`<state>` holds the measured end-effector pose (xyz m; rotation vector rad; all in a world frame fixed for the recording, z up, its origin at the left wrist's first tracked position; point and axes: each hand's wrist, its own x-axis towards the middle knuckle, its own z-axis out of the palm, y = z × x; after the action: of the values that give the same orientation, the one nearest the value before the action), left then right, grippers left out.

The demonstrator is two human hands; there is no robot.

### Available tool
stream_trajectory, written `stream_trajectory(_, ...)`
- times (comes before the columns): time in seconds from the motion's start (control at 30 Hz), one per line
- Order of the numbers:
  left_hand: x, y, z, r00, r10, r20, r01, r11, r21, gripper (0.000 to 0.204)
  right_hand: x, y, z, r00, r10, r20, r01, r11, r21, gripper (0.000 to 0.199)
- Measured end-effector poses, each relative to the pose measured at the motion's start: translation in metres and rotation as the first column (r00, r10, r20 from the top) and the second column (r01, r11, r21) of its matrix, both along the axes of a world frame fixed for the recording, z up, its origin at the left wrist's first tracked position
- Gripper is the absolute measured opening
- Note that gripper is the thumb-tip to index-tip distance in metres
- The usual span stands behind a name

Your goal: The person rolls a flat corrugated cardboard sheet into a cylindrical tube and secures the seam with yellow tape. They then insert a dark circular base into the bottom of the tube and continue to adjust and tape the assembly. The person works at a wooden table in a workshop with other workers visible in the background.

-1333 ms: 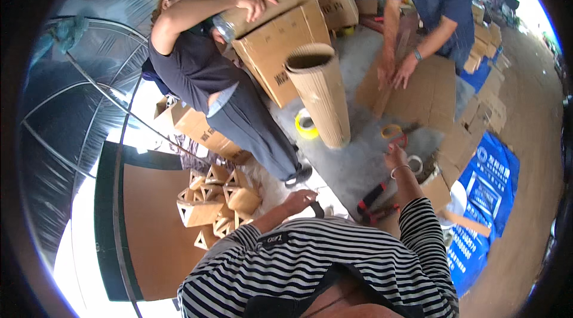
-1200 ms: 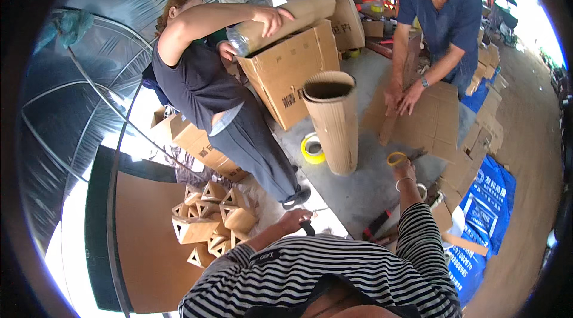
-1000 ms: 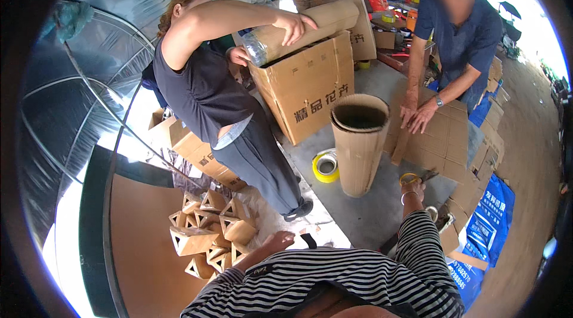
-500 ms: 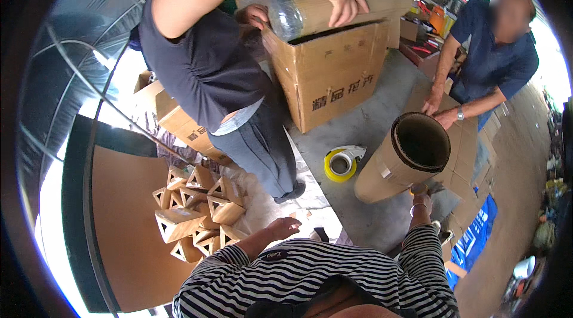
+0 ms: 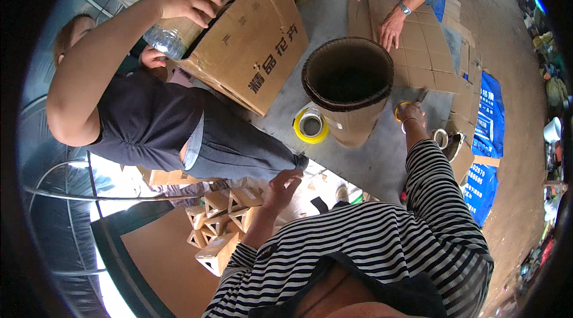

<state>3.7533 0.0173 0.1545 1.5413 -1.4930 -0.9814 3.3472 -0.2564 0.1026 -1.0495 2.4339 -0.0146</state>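
Observation:
My right hand (image 5: pixel 412 117) is closed round a small orange, ring-shaped thing (image 5: pixel 399 110) over the grey table (image 5: pixel 391 166); its exact kind is unclear. Left of that hand stands a tall brown cardboard tube (image 5: pixel 358 121), its dark round mouth facing up. Beside the tube's foot lies a yellow-and-white tape dispenser (image 5: pixel 310 124). My left hand (image 5: pixel 283 189) hovers off the table's near-left edge, fingers loosely bent and apart, holding nothing. Several folded triangular cardboard pieces (image 5: pixel 218 252) are piled below and left of it.
At left a co-worker's hand (image 5: pixel 192 1) rests on a clear-ended roll beside a large carton (image 5: pixel 256 49). Across the table another person's hands (image 5: pixel 391 28) press flat cardboard (image 5: pixel 418 58). A pale tape roll (image 5: pixel 440 137) and blue sheeting (image 5: pixel 486 115) lie at right.
My view has swung, shifting the scene. The far person's hands have moved apart over the flat cardboard. My right hand still grips the orange ring; my left stays empty.

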Motion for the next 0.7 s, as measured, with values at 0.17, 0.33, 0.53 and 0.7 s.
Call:
stream_trajectory(0.17, -0.013, -0.046, 0.066, 0.853, -0.015, -0.522, -0.086, 0.982, -0.169, 0.016, -0.036, -0.004, -0.046, 0.989, 0.142, 0.050, -0.144, 0.989, 0.030, 0.087)
stream_trajectory(0.33, -0.036, -0.123, 0.205, 0.999, 0.032, -0.004, -0.029, 0.829, -0.559, 0.024, -0.058, 0.007, -0.043, 0.921, 0.295, 0.256, -0.290, 0.955, -0.057, 0.084)
stream_trajectory(0.53, -0.065, -0.200, 0.256, 0.981, -0.195, -0.018, 0.148, 0.799, -0.583, 0.028, -0.078, 0.072, -0.080, 0.730, 0.411, 0.546, -0.142, 0.873, -0.467, 0.078)
stream_trajectory(0.7, -0.082, -0.209, 0.242, 0.980, -0.153, -0.127, 0.082, 0.893, -0.442, 0.031, -0.077, 0.176, -0.005, 0.319, 0.427, 0.846, 0.039, 0.886, -0.462, 0.047)
